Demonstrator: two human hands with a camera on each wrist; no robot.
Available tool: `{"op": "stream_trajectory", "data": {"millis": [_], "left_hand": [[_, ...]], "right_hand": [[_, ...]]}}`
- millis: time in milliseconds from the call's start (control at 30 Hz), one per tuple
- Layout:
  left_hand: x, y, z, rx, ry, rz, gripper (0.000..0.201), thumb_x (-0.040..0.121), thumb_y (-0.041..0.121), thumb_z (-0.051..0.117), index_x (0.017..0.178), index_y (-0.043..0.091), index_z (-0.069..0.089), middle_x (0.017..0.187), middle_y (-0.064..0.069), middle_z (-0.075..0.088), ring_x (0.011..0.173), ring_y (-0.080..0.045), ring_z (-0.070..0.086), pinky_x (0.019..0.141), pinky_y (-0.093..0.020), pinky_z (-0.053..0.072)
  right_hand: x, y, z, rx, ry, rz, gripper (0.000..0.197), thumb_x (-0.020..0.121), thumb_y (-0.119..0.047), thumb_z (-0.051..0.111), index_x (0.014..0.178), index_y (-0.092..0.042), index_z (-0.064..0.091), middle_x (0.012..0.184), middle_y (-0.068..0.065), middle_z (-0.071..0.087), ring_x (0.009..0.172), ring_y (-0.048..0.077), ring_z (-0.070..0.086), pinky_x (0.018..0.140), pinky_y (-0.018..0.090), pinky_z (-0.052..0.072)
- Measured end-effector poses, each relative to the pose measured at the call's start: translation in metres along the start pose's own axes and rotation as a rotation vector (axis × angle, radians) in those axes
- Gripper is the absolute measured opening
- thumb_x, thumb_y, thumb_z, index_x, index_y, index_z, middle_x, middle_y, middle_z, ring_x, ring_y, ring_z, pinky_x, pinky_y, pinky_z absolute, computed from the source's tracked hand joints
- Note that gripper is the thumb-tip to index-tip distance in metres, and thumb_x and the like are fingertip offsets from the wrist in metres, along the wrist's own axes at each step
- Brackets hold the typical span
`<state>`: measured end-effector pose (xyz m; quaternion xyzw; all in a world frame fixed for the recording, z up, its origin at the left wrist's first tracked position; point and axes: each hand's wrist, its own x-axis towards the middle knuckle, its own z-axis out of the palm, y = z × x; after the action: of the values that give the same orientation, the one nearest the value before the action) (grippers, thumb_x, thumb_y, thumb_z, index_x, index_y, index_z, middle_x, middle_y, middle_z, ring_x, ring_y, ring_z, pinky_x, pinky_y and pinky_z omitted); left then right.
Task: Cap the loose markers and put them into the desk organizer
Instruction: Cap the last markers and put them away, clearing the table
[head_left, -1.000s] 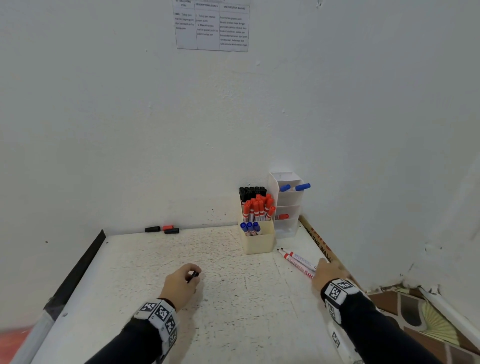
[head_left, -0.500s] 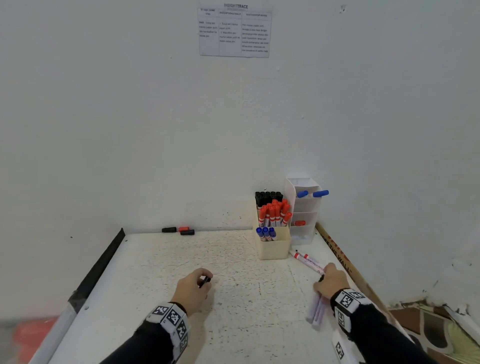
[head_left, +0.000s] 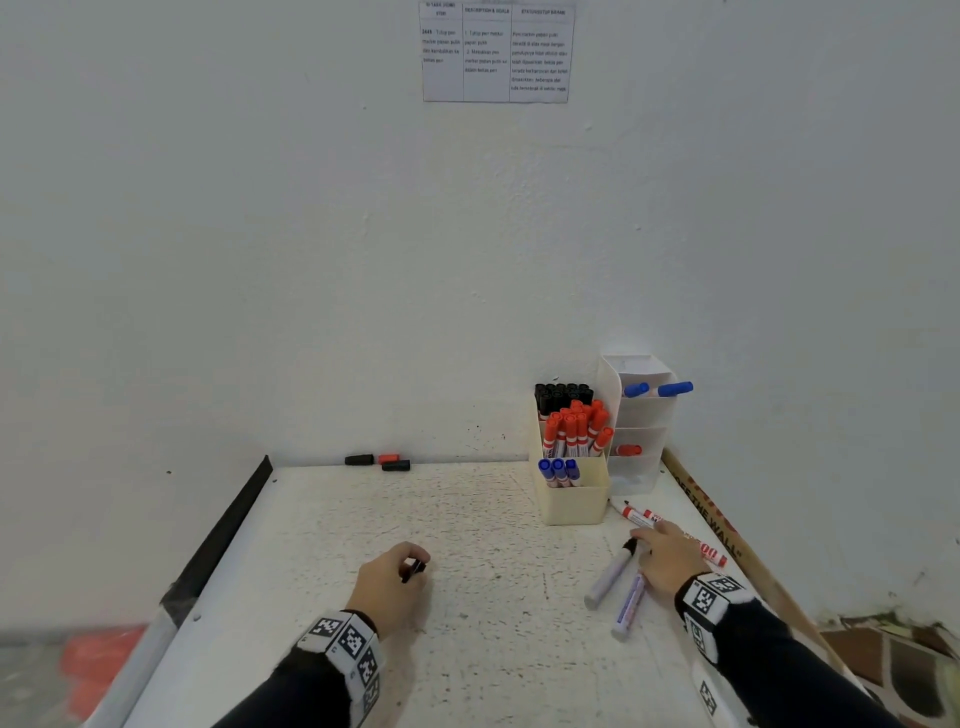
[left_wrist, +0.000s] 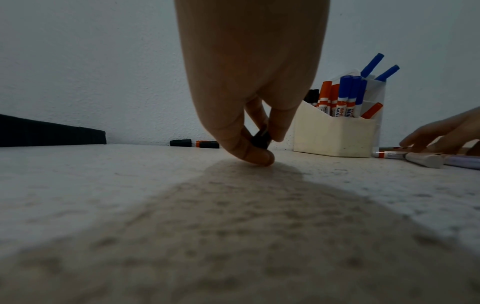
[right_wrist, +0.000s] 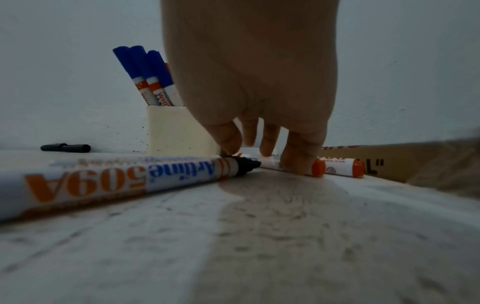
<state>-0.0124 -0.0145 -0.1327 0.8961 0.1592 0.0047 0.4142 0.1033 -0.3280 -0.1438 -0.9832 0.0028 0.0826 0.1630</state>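
From the head view the left hand (head_left: 388, 577) pinches a black cap (head_left: 413, 570) low over the worktop (head_left: 493, 597), the left wrist view confirms that grip, and the right wrist view shows the right hand (right_wrist: 249, 82) with spread fingers (right_wrist: 298, 158) touching uncapped markers (right_wrist: 291, 165) near the organizer (right_wrist: 179, 131).

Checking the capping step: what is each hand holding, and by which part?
The left hand pinches a black cap by its sides between thumb and fingers. The right hand holds nothing; its fingers rest on loose markers.
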Motion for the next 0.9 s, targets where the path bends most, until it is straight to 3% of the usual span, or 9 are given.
{"op": "stream_trajectory", "data": {"millis": [167, 367, 467, 600, 667, 767, 900], "left_hand": [[0.005, 0.001, 0.004, 0.004, 0.001, 0.004, 0.016, 0.092, 0.013, 0.051, 0.092, 0.028, 0.054, 0.090, -0.001, 0.059, 0.082, -0.016, 0.053, 0.072, -0.020, 0.041], [0.007, 0.005, 0.005, 0.012, 0.004, 0.032, 0.018, 0.092, 0.013, 0.052, 0.095, 0.031, 0.054, 0.092, 0.002, 0.057, 0.086, -0.013, 0.051, 0.075, -0.016, 0.037], [0.007, 0.005, 0.006, 0.022, -0.002, 0.039, 0.018, 0.092, 0.013, 0.053, 0.096, 0.031, 0.054, 0.095, 0.003, 0.057, 0.088, -0.012, 0.051, 0.079, -0.015, 0.039], [0.004, 0.004, 0.006, 0.016, -0.009, 0.036, 0.017, 0.092, 0.017, 0.055, 0.100, 0.031, 0.054, 0.095, 0.002, 0.058, 0.087, -0.013, 0.053, 0.080, -0.015, 0.039], [0.003, 0.005, 0.007, 0.017, -0.011, 0.037, 0.020, 0.090, 0.018, 0.058, 0.105, 0.029, 0.052, 0.093, 0.002, 0.057, 0.086, -0.013, 0.052, 0.078, -0.016, 0.038], [0.002, 0.010, 0.008, 0.044, -0.003, 0.042, 0.017, 0.088, 0.018, 0.060, 0.099, 0.025, 0.050, 0.094, 0.003, 0.056, 0.086, -0.013, 0.050, 0.077, -0.017, 0.038], [0.000, 0.020, 0.014, 0.076, -0.009, 0.081, 0.013, 0.088, 0.017, 0.059, 0.094, 0.026, 0.052, 0.093, 0.002, 0.057, 0.084, -0.014, 0.051, 0.078, -0.017, 0.040]], "right_hand": [[0.008, -0.003, -0.002, -0.047, 0.088, 0.029, 0.049, 0.095, -0.017, 0.035, 0.142, -0.018, 0.024, 0.138, 0.010, 0.033, 0.125, 0.029, 0.037, 0.103, 0.037, 0.035], [0.014, -0.004, -0.009, -0.218, 0.097, 0.183, 0.041, 0.093, -0.018, 0.038, 0.134, -0.019, 0.036, 0.134, 0.008, 0.032, 0.126, 0.026, 0.032, 0.105, 0.039, 0.031], [0.017, -0.002, -0.010, -0.238, 0.103, 0.191, 0.041, 0.091, -0.018, 0.040, 0.132, -0.024, 0.035, 0.134, 0.004, 0.038, 0.126, 0.025, 0.034, 0.104, 0.046, 0.029], [0.014, 0.006, -0.011, -0.181, 0.116, 0.189, 0.040, 0.092, -0.016, 0.037, 0.131, -0.023, 0.035, 0.133, 0.004, 0.043, 0.123, 0.024, 0.042, 0.103, 0.044, 0.031], [0.011, 0.009, -0.016, -0.083, 0.155, 0.161, 0.037, 0.091, -0.012, 0.039, 0.128, -0.017, 0.037, 0.130, 0.009, 0.041, 0.114, 0.025, 0.050, 0.098, 0.042, 0.040], [0.003, 0.013, -0.029, 0.097, 0.217, 0.123, 0.028, 0.093, -0.016, 0.038, 0.120, -0.012, 0.043, 0.126, 0.014, 0.042, 0.104, 0.028, 0.054, 0.089, 0.038, 0.047], [-0.016, 0.019, -0.051, 0.095, 0.173, 0.042, 0.018, 0.091, -0.036, 0.046, 0.100, -0.021, 0.050, 0.096, 0.003, 0.056, 0.084, 0.020, 0.057, 0.072, 0.027, 0.045]]}}
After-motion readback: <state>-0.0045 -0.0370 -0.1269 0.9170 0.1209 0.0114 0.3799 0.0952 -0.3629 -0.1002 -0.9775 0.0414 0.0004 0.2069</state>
